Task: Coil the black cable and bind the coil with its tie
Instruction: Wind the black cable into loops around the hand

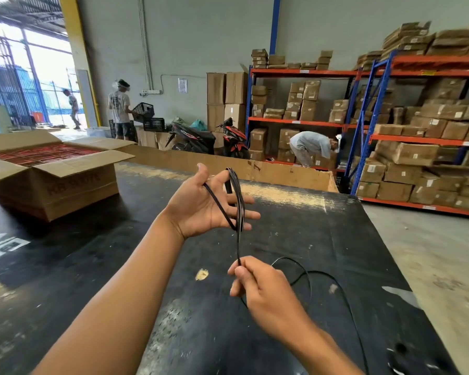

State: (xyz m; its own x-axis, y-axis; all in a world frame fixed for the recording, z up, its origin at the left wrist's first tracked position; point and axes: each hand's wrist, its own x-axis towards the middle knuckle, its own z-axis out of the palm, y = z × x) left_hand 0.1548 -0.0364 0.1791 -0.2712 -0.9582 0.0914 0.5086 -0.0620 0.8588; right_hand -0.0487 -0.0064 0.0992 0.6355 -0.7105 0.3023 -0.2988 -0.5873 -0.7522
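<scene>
- Slack of black cable (303, 269): trails loose behind and to the right of right hand (266, 290), curving over dark table (92, 253) toward near edge. Likely to snag on the table edge or twist into a kink if drawn in fast; far end out of view, so cannot tell how much remains.
- Right hand: closed in a pinch on the cable strand just below the left hand. Judged risk: too tight a pinch passes twist into the next turn, giving a figure-eight instead of a flat loop.
- Short taut run between the hands: any jerk here could drag the loops off the fingers above.
- Left hand (201, 204): held palm-up, fingers spread wide, several loops hung over the fingers and one strand crossing the palm. Not clamped by the thumb. Loops may slide off the fingertips or spill open if the spread relaxes.
- Tie: not made out in this view. Binding not yet begun; coil would need holding one-handed while finding it.
- Open cardboard box (52, 180), beyond and to the left of the left hand: well apart, no hazard judged.
</scene>
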